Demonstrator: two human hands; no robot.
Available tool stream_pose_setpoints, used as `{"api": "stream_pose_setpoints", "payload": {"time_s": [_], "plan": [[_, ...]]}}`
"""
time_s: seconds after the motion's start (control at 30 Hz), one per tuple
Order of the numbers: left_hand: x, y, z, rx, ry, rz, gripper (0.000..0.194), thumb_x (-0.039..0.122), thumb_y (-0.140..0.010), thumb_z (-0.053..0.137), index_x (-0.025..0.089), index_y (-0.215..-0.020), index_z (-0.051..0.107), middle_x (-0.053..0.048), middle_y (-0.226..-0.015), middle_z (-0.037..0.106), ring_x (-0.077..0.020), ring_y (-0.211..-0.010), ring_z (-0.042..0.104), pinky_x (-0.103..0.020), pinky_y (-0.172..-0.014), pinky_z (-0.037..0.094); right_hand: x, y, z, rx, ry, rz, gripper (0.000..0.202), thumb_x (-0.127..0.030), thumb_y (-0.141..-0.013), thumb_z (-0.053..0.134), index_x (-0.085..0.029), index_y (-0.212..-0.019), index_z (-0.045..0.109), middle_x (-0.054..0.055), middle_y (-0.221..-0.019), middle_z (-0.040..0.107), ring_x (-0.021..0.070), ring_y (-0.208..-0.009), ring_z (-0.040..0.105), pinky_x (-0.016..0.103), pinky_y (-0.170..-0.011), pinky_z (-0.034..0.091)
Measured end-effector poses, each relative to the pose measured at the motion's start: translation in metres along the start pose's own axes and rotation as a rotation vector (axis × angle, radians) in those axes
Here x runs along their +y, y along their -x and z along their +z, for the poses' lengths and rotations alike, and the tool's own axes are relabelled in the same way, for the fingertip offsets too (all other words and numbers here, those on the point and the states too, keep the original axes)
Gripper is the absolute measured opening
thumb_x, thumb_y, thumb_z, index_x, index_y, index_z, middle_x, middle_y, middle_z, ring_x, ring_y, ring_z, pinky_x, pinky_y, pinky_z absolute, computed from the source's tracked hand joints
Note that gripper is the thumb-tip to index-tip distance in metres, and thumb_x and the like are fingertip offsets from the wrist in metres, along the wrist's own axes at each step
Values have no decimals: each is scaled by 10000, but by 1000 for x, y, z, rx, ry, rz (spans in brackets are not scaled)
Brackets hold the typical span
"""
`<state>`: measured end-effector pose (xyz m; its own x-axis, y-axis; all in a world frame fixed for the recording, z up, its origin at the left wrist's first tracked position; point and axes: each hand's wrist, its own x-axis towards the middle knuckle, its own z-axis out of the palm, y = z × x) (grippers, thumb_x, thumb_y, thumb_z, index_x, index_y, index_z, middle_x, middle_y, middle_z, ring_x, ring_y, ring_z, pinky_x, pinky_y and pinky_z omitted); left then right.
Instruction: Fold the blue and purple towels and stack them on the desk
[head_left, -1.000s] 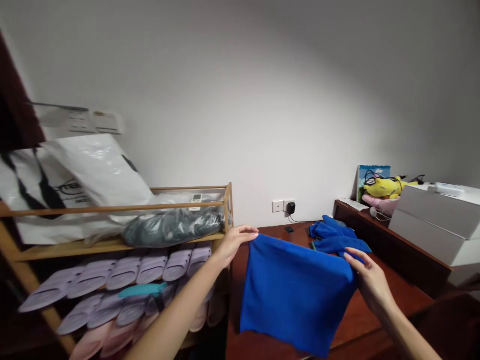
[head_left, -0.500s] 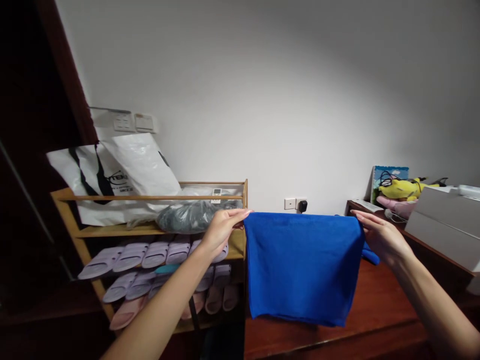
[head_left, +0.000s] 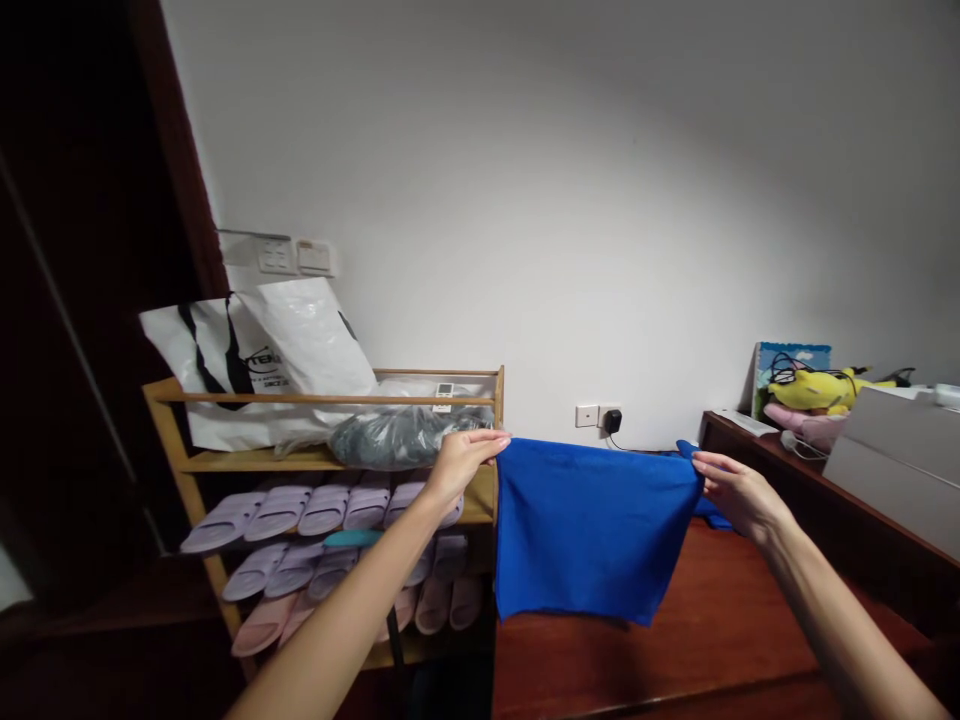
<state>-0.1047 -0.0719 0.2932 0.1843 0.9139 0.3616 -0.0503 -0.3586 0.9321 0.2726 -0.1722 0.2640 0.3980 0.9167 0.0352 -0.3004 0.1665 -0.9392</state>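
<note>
The blue cloth [head_left: 589,535] hung spread out over the red-brown table [head_left: 735,600], just right of the wooden rack [head_left: 225,462]. The rack held white bags [head_left: 311,335] up top, their contents hidden, a dark bundle [head_left: 386,435] in clear plastic beside them, and rows of lilac and pink slippers [head_left: 281,515] below. The left hand [head_left: 466,465] and right hand [head_left: 739,490] reached forward, well apart, each pinching an upper corner of the cloth between thumb and fingers.
</note>
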Motion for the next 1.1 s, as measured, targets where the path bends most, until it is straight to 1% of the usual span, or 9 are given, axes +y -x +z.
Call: {"api": "stream_pose_setpoints", "payload": {"time_s": [0.17,0.33,0.4,0.5,0.6,0.7,0.8,0.97,1.1], "plan": [[-15,2,-2,4,3,-17,413,374,-613,777,114,-929,724,-61,-748,725,-146,-648,594,-263,-620,435,26,-15,4,29,12,9,414,-211,-492,845,-174,-867,675,0,-652,672,115,-564,593,230,-530,488],[-20,7,-11,-24,3,-56,381,354,-593,789,127,-892,730,-53,-741,728,-142,-656,608,-244,-621,445,33,-15,6,-30,55,49,414,-218,-490,836,-198,-872,679,2,-672,673,123,-591,592,249,-570,481],[-19,8,-13,-35,5,-70,378,347,-582,793,137,-890,730,-47,-743,731,-142,-658,616,-241,-628,455,33,-8,5,-138,116,82,450,-225,-504,825,-191,-930,685,22,-738,688,146,-671,609,267,-632,479],[-17,8,-16,-50,3,-89,371,336,-577,798,144,-888,730,-41,-745,735,-141,-660,625,-240,-646,469,39,3,5,-412,441,78,426,-309,-597,762,-175,-992,682,45,-849,699,169,-751,599,294,-681,446],[-16,7,-19,-70,-5,-104,345,318,-568,808,147,-859,735,-36,-722,734,-143,-658,630,-237,-651,477,50,8,3,-555,784,-21,311,-399,-694,649,-155,-882,691,45,-822,691,164,-715,567,290,-647,408],[-15,7,-23,-91,-8,-110,324,305,-564,815,142,-833,738,-45,-723,734,-145,-659,632,-234,-645,478,58,4,0,-543,872,-106,297,-435,-711,610,-147,-767,654,35,-730,657,164,-685,548,291,-641,397],[-14,8,-28,-102,7,-106,313,332,-591,799,140,-830,738,-59,-754,735,-144,-671,632,-231,-634,475,54,1,-3,-503,900,-170,301,-468,-732,592,-167,-741,604,14,-707,620,160,-688,534,289,-658,397],[-6,13,-35,-90,11,-96,313,375,-626,769,151,-842,732,-63,-801,736,-147,-723,643,-230,-668,482,23,16,-1,-358,1135,-500,311,-501,-832,466,-206,-821,562,25,-773,597,167,-717,541,297,-670,424],[11,19,-38,-117,-167,-71,305,356,-608,779,156,-833,727,-51,-790,740,-167,-756,663,-244,-722,496,2,36,-1,-293,1278,-703,283,-454,-888,387,-225,-886,553,44,-822,624,169,-709,573,302,-664,448]]}}
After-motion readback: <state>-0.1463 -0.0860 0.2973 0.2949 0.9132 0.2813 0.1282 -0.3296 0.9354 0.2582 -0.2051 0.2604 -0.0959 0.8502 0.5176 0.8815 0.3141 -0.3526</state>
